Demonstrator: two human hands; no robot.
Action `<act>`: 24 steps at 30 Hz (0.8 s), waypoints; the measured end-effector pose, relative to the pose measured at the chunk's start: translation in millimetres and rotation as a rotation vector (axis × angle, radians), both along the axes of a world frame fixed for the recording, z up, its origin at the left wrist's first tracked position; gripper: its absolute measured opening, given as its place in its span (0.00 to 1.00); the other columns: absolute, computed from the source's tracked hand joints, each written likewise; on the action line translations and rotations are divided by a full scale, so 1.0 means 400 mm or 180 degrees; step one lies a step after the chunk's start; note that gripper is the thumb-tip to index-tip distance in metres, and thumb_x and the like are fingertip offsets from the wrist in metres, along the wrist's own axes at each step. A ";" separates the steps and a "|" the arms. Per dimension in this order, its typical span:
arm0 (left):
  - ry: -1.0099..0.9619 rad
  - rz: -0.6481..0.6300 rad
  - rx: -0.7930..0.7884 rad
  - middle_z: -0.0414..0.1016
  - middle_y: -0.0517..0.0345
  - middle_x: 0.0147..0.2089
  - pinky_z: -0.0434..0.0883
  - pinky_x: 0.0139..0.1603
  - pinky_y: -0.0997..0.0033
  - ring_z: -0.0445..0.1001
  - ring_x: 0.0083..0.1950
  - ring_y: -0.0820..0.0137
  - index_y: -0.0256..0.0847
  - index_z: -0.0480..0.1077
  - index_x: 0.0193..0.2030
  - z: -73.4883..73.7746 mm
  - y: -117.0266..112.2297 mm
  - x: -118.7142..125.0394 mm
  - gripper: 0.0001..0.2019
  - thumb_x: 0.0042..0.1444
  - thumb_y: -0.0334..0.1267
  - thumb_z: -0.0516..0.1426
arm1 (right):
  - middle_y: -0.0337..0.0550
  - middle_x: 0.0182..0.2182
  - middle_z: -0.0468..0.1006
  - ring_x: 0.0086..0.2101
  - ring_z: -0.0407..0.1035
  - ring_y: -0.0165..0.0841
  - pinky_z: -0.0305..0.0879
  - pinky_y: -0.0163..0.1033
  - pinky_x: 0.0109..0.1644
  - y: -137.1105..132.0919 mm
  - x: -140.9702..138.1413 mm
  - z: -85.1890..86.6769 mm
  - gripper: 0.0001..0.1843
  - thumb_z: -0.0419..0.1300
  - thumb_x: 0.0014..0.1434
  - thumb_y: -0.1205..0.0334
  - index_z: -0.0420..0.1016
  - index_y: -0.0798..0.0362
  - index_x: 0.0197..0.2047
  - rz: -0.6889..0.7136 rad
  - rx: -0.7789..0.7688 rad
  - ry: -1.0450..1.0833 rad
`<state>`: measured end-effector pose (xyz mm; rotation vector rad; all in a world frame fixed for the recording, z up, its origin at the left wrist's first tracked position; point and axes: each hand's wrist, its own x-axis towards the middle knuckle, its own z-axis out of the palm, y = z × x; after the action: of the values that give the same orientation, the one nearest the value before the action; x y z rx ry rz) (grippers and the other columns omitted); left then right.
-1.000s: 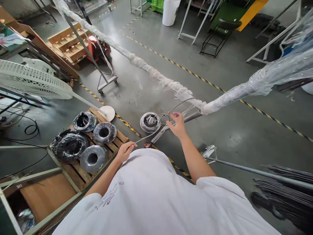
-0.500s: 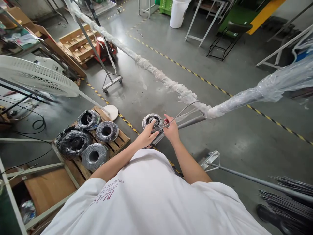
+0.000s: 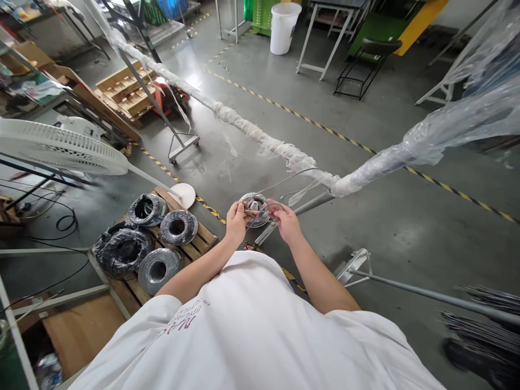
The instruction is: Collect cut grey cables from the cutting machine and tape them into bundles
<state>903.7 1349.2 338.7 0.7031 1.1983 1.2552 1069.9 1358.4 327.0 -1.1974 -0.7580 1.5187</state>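
In the head view my left hand [image 3: 236, 221] pinches a thin grey cable [image 3: 280, 179] in front of my chest. My right hand [image 3: 286, 222] has its fingers closed on a looped part of the same cable, a short way to the right. One strand runs from my hands up to a rack bar [image 3: 300, 158] wrapped in clear plastic film. Below my hands, a round cable coil [image 3: 255, 205] with a pale cone-shaped middle is partly hidden by my fingers and the cable.
Several cable coils [image 3: 179, 226] sit on a wooden pallet [image 3: 203, 241] at left. A white fan [image 3: 60, 146] stands behind them. Film-wrapped bars cross ahead and to the right. Bundled dark cables [image 3: 483, 338] lie at lower right. A white bin [image 3: 284, 30] stands farther off.
My left hand has moved left and closed on the cable; its fingers were spread before. The hands are farther apart, and the view has shifted slightly.
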 end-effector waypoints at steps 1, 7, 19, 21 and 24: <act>-0.0236 0.0039 -0.0206 0.75 0.59 0.37 0.74 0.37 0.70 0.77 0.35 0.72 0.43 0.64 0.44 -0.006 0.007 0.002 0.16 0.62 0.55 0.53 | 0.40 0.41 0.83 0.46 0.76 0.41 0.74 0.47 0.50 -0.002 -0.008 -0.006 0.21 0.58 0.48 0.64 0.80 0.46 0.46 0.0077 -0.0136 0.0266; -0.0386 -0.0357 -0.0839 0.61 0.67 0.24 0.68 0.25 0.77 0.70 0.24 0.75 0.40 0.66 0.42 -0.039 0.016 -0.012 0.15 0.59 0.51 0.56 | 0.40 0.37 0.83 0.36 0.78 0.38 0.78 0.47 0.41 -0.030 -0.048 -0.063 0.22 0.59 0.50 0.60 0.75 0.44 0.50 0.0208 -0.0502 0.0848; 0.0706 -0.1574 -0.0923 0.71 0.61 0.28 0.69 0.27 0.75 0.71 0.26 0.73 0.42 0.74 0.51 -0.104 -0.053 -0.105 0.19 0.59 0.52 0.57 | 0.44 0.71 0.53 0.70 0.46 0.45 0.46 0.54 0.71 -0.045 -0.015 -0.061 0.53 0.75 0.40 0.55 0.60 0.42 0.68 0.1423 0.0689 -0.1084; 0.0980 -0.1696 -0.0733 0.74 0.60 0.30 0.69 0.32 0.74 0.72 0.30 0.72 0.42 0.75 0.49 -0.097 -0.081 -0.122 0.20 0.58 0.53 0.58 | 0.43 0.67 0.63 0.68 0.51 0.45 0.47 0.53 0.71 -0.026 -0.018 -0.029 0.40 0.72 0.46 0.50 0.69 0.43 0.62 0.1816 0.0673 -0.0663; 0.1391 -0.1691 -0.0445 0.75 0.61 0.30 0.69 0.38 0.73 0.73 0.33 0.70 0.46 0.75 0.51 -0.075 -0.121 -0.161 0.21 0.54 0.54 0.61 | 0.45 0.54 0.79 0.60 0.66 0.45 0.58 0.54 0.66 0.004 -0.036 -0.008 0.26 0.65 0.54 0.43 0.77 0.45 0.53 0.1894 0.0391 0.0035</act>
<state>839.3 1300.6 308.8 1.1396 1.3153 0.5838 1055.7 1360.0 323.9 -0.9090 -1.2570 1.9170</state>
